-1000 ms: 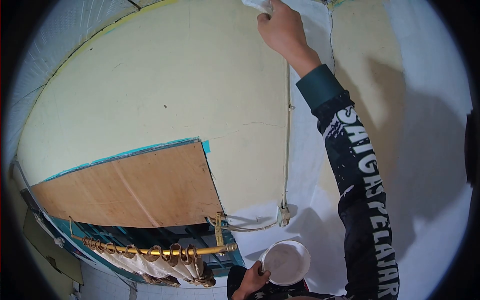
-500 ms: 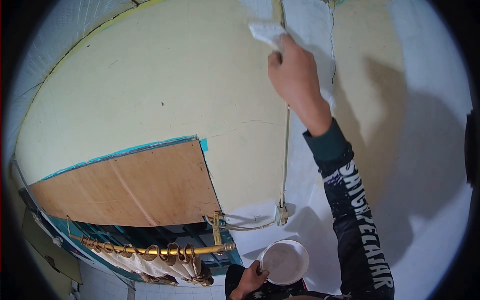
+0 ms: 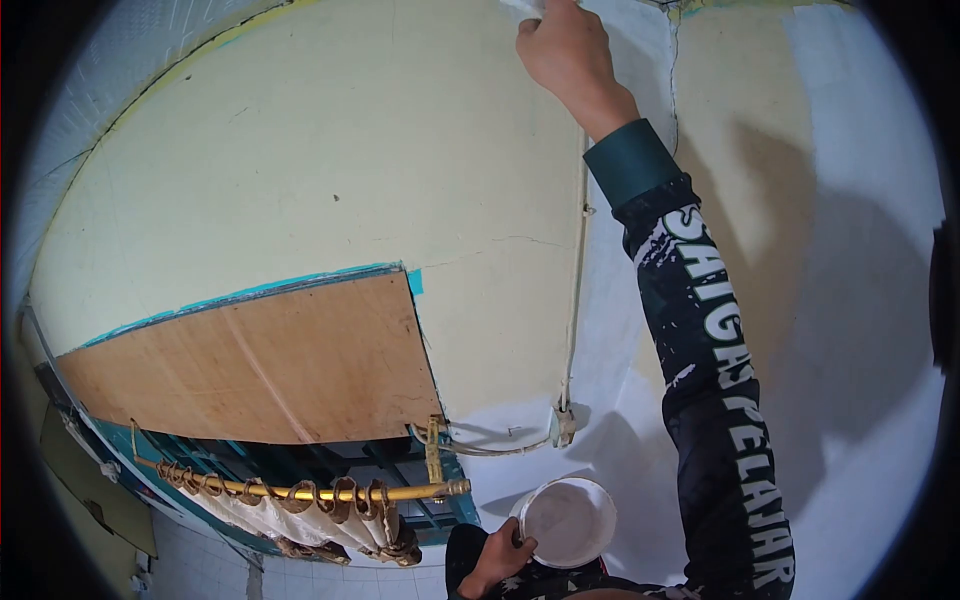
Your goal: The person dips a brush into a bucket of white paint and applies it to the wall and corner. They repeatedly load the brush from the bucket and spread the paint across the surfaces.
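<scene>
At the top edge of the view, my right hand (image 3: 572, 48) is closed around a paintbrush (image 3: 524, 8). Only a small white part of the brush shows, against the upper wall (image 3: 400, 130) near the corner; the rest is hidden or cut off. Low in the view, my left hand (image 3: 503, 556) grips the rim of a white paint bucket (image 3: 608, 525), its thumb over the edge. Inside the bucket is whitish paint (image 3: 562, 518).
A thin cable pipe (image 3: 580, 290) runs down the corner to a small socket box (image 3: 564, 426). To the left are a wooden panel (image 3: 250, 360) over a barred window, a yellow curtain rod (image 3: 400, 492) and a bunched curtain (image 3: 330, 520). Cracks mark the cream wall.
My right hand has moved up with the paintbrush, which is now mostly out of view. My left hand and the bucket stay nearly where they were.
</scene>
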`<action>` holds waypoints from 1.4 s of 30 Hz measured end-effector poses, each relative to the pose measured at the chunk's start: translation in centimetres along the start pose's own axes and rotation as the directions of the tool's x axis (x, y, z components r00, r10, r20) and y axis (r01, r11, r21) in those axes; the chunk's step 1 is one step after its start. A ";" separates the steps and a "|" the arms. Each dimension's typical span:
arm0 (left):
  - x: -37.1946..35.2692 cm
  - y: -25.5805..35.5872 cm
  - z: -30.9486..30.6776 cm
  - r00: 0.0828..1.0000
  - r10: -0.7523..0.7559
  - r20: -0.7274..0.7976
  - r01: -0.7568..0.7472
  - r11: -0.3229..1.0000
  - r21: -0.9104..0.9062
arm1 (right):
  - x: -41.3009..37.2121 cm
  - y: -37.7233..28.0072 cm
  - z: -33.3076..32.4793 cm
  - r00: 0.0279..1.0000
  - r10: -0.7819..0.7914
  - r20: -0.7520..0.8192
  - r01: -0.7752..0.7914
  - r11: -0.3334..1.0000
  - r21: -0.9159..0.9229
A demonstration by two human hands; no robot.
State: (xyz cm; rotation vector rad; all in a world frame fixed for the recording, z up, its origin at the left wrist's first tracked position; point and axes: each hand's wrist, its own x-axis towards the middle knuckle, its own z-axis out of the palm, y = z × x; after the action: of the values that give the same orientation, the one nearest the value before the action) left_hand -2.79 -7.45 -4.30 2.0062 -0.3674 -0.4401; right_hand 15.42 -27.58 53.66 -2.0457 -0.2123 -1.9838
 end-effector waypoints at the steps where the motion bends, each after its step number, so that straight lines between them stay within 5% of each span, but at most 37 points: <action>1: -0.1 -0.3 0.1 1.000 -0.023 0.012 0.024 0.998 -0.052 | -0.5 0.4 0.2 1.000 -0.001 0.000 0.001 1.000 0.001; 4: -0.1 -0.1 -0.3 1.000 0.007 0.003 -0.008 0.999 0.034 | -3.5 1.7 0.4 0.994 -0.102 -0.043 0.102 0.995 0.009; 9: -0.6 0.6 -0.4 1.000 0.024 0.016 -0.024 1.000 -0.003 | -13.3 1.0 -3.5 0.991 0.002 0.133 -0.012 0.997 0.073; 11: -1.0 0.7 -0.2 0.999 0.023 0.027 -0.023 1.000 -0.015 | -15.7 0.4 -5.4 0.903 0.195 0.382 -0.224 0.974 0.033; 15: -1.0 0.7 -0.2 0.999 0.042 -0.005 -0.042 0.999 -0.002 | -14.2 -0.2 -7.8 0.945 0.156 0.288 -0.183 0.981 0.069; 19: -1.1 0.8 -0.1 0.999 0.036 -0.028 -0.037 0.999 -0.014 | -6.9 0.8 -6.0 0.994 -0.099 0.041 0.097 0.994 0.042; 27: -0.7 0.7 0.1 0.999 0.009 -0.036 -0.011 0.999 -0.044 | -1.4 1.1 -2.7 0.981 0.073 0.178 -0.072 0.997 -0.011; 33: -1.0 1.3 -0.9 0.999 0.018 -0.032 -0.018 1.000 0.003 | -9.4 3.9 -2.0 0.992 -0.052 0.114 0.043 0.996 0.081; 39: -0.7 1.6 -0.6 1.000 0.010 -0.002 -0.010 0.999 -0.048 | -20.2 2.6 -5.7 0.849 0.220 0.481 -0.272 0.962 0.039; 42: -0.2 0.4 0.2 0.998 0.065 -0.002 -0.065 0.998 -0.002 | -25.1 3.0 -6.6 0.816 0.192 0.545 -0.273 0.959 0.072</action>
State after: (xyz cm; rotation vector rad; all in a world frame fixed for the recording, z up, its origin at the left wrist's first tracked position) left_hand -3.12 -7.69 -3.97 1.9861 -0.4297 -0.3976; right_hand 8.95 -30.11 28.49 -2.3481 -0.1981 -1.1807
